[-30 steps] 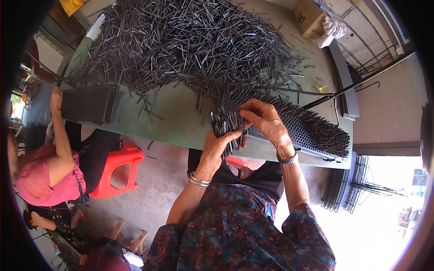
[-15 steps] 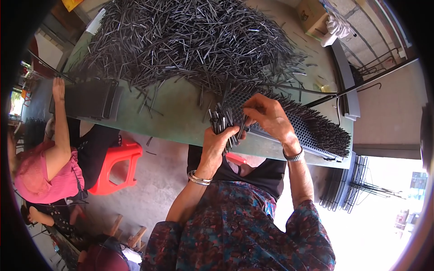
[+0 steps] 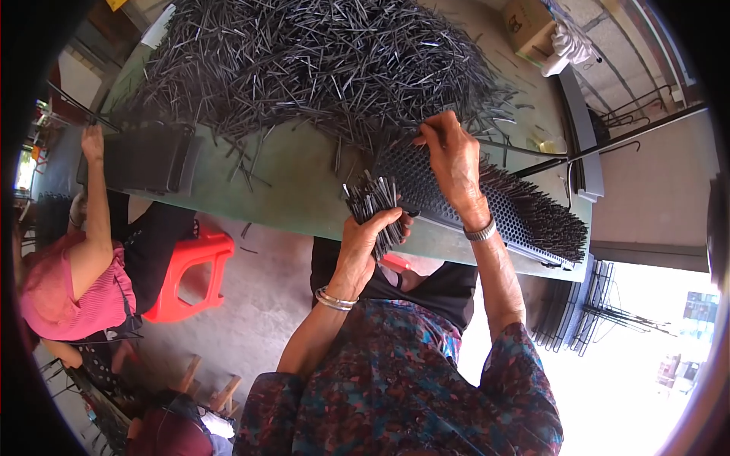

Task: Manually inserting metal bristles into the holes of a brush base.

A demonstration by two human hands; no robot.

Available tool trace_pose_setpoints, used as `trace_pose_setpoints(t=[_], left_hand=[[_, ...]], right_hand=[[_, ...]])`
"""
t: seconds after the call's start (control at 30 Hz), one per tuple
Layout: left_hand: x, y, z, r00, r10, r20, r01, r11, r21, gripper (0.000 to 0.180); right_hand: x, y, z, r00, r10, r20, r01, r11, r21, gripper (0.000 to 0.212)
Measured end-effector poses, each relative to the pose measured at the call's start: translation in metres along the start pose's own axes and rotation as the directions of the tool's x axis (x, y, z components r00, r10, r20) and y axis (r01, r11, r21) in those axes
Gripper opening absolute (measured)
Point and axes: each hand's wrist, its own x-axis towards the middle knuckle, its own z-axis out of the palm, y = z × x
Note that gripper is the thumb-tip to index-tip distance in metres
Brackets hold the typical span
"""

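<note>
My left hand [image 3: 363,242] is wrapped round a bundle of thin black sticks [image 3: 371,199], their ends fanning out above the thumb. Just right of it lies a long black perforated board [image 3: 414,181] full of small round holes. My right hand [image 3: 456,163] is over the far left part of this board, thumb and forefinger pinched together at its far edge. What sits between those fingertips is too small to make out. Along the board's far side and right end, many black sticks [image 3: 544,209] stand upright in the holes.
A large heap of loose black sticks [image 3: 312,64] covers the far part of the green table [image 3: 251,194]. Dark flat panels [image 3: 144,161] lie at its left. A co-worker in pink [image 3: 84,281] sits left beside a red stool [image 3: 190,277]. A carton [image 3: 528,30] stands far right.
My right hand has moved away from the bundle, up and slightly right, to the board's far edge. My left hand still holds the bundle in nearly the same place.
</note>
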Motion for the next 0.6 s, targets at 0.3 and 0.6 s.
trace_pose_setpoints(t=[0.3,0.6], left_hand=[[-0.002,-0.009,-0.003,0.999,-0.040,-0.002,0.040,0.999,-0.032,0.019],[-0.005,-0.007,-0.002,0.999,-0.038,0.011,0.038,0.999,0.016,0.016]], right_hand=[[0.005,-0.007,-0.007,0.996,-0.041,0.078,0.046,0.997,-0.064,0.006],[0.007,0.012,0.002,0.973,-0.125,0.193,0.140,0.988,-0.063,0.007]])
